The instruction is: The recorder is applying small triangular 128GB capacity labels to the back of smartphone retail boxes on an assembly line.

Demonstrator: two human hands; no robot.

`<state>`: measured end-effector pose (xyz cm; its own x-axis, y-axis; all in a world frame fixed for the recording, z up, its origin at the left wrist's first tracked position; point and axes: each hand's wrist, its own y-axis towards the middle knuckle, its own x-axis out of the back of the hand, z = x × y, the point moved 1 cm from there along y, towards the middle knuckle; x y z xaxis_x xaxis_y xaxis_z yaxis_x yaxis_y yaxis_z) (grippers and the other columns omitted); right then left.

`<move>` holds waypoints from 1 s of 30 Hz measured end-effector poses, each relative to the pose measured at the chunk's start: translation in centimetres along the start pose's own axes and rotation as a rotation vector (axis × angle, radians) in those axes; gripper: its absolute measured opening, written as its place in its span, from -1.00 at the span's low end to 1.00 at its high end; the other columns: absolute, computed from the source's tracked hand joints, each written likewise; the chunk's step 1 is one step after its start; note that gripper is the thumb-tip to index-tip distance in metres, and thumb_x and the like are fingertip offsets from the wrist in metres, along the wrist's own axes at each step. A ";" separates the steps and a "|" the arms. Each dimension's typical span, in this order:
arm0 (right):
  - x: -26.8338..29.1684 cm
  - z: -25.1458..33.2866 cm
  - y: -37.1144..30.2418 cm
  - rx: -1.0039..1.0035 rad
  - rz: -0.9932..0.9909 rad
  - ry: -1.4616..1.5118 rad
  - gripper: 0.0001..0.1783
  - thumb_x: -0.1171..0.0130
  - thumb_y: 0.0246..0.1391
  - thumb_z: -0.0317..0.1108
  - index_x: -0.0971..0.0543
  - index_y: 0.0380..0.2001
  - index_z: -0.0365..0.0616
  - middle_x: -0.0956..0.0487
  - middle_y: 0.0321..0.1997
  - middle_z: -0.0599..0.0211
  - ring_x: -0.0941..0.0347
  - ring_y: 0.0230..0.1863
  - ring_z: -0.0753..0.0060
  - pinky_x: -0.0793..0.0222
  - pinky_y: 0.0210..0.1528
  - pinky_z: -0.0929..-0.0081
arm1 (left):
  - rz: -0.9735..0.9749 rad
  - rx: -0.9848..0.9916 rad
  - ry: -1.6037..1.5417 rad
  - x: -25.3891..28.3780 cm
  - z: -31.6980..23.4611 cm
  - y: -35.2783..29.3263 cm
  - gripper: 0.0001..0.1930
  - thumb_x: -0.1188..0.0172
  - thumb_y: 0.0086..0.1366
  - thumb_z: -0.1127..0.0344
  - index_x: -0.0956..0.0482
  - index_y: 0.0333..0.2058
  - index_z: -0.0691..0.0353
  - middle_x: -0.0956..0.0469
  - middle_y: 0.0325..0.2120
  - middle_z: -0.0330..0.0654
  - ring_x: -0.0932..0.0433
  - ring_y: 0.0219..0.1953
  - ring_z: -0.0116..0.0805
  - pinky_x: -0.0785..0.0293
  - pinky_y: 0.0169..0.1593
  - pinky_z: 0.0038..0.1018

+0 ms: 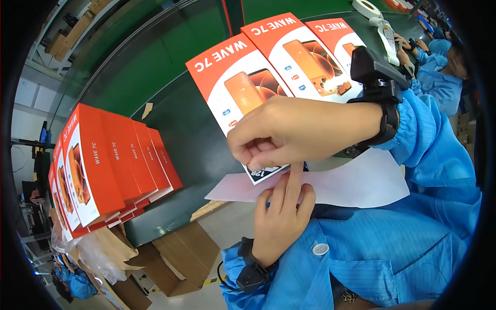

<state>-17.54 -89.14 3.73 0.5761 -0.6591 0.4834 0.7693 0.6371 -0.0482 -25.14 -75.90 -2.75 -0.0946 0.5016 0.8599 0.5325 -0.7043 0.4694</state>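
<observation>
Right hand (289, 134) pinches a small black-and-white label (261, 173) — left hand (281, 217), forefinger out, presses white sheet (356, 183).

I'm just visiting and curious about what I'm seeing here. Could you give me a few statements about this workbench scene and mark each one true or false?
1. Three orange-and-white boxes lie flat in a row on the dark green table. True.
2. The left hand presses a finger on a sheet of white paper. True.
3. The right hand lies open and flat on the table. False: its fingers are pinched together at the near edge of the nearest box.
4. The stack of boxes at the left is blue. False: those boxes are orange-red.
5. Both wrists carry a black strapped device. True.
</observation>
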 end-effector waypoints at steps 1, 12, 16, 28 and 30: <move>0.0 0.0 0.1 -0.011 0.004 0.000 -0.93 -0.03 -0.16 -0.49 -0.37 -0.57 -0.23 -0.34 -0.63 0.36 -0.24 -0.60 0.56 -0.18 -0.53 0.62 | -0.009 0.013 0.002 -0.3 0.0 0.0 -0.93 -0.03 -0.05 0.39 -0.37 -0.51 0.16 -0.37 -0.15 -0.18 -0.40 -0.29 -0.44 -0.25 -0.39 -0.59; 0.2 -0.1 -0.1 -0.018 0.022 -0.056 -0.92 -0.02 -0.16 -0.45 -0.37 -0.57 -0.22 -0.31 -0.65 0.39 -0.21 -0.58 0.57 -0.16 -0.51 0.62 | -0.005 0.028 -0.019 -0.9 0.0 0.2 -0.94 -0.03 -0.06 0.40 -0.38 -0.52 0.14 -0.36 -0.15 -0.24 -0.39 -0.28 -0.42 -0.25 -0.40 -0.59; -0.3 0.6 0.5 0.028 0.059 -0.083 -0.92 -0.02 -0.16 -0.45 -0.37 -0.57 -0.21 -0.32 -0.64 0.39 -0.22 -0.58 0.57 -0.16 -0.50 0.62 | -0.014 0.072 -0.010 -0.1 -0.2 -0.4 -0.93 -0.03 -0.08 0.40 -0.38 -0.53 0.14 -0.36 -0.14 -0.24 -0.38 -0.28 -0.41 -0.24 -0.39 -0.59; -1.3 0.0 -0.9 0.162 -0.062 -0.683 -0.70 -0.10 -0.20 -0.27 -0.29 -0.38 -0.12 -0.32 -0.44 0.28 -0.33 -0.51 0.26 -0.26 -0.55 0.44 | 0.004 0.062 -0.038 -0.7 0.1 -0.2 -0.90 -0.04 -0.09 0.39 -0.39 -0.50 0.14 -0.35 -0.14 -0.25 -0.38 -0.28 -0.42 -0.23 -0.39 -0.58; -1.2 0.0 -0.6 0.187 -0.210 -0.697 -0.68 -0.11 -0.22 -0.27 -0.30 -0.40 -0.18 -0.33 -0.48 0.20 -0.35 -0.49 0.21 -0.28 -0.54 0.41 | -0.013 0.079 -0.034 -0.2 -0.1 -0.2 -0.89 -0.04 -0.09 0.40 -0.39 -0.50 0.14 -0.34 -0.13 -0.24 -0.38 -0.29 -0.42 -0.23 -0.39 -0.58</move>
<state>-18.70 -88.70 3.21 0.0665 -0.4081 0.9105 0.7479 0.6245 0.2253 -25.31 -75.93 -2.95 -0.0737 0.5282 0.8459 0.5961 -0.6567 0.4619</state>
